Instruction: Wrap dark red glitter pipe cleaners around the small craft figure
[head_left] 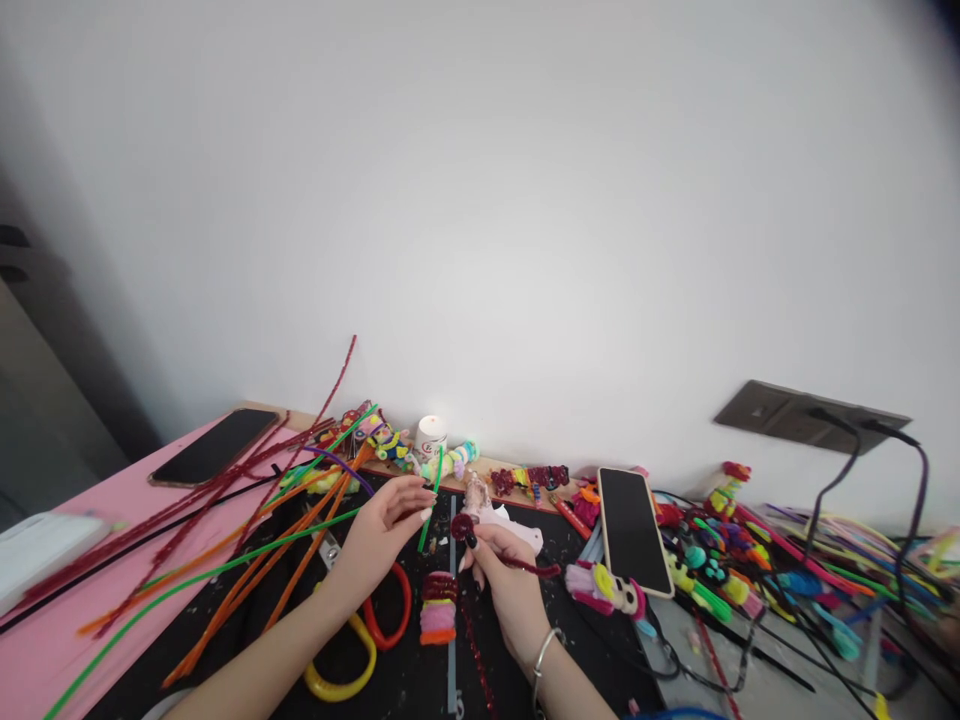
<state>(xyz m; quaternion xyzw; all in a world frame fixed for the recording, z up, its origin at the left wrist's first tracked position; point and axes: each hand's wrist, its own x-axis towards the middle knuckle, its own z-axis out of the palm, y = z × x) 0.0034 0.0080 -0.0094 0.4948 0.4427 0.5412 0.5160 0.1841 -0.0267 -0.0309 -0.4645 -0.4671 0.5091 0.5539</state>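
My right hand, a bracelet at its wrist, pinches a dark red tinsel pipe cleaner. One end of it is wound into a small coil at my fingertips, and a tail sticks out to the right. My left hand hovers left of the coil, its fingers loosely curved and apart. By its fingertips is a short green pipe cleaner; contact is unclear. Below, between my hands, lies a rolled bundle in dark red, pink and orange. A pale pink glue gun lies behind my right hand.
Scissors with red and yellow handles lie under my left forearm. Long orange pipe cleaners cross the black mat. Phones rest at left and right. A pipe-cleaner doll, a paper cup and a wall socket are around.
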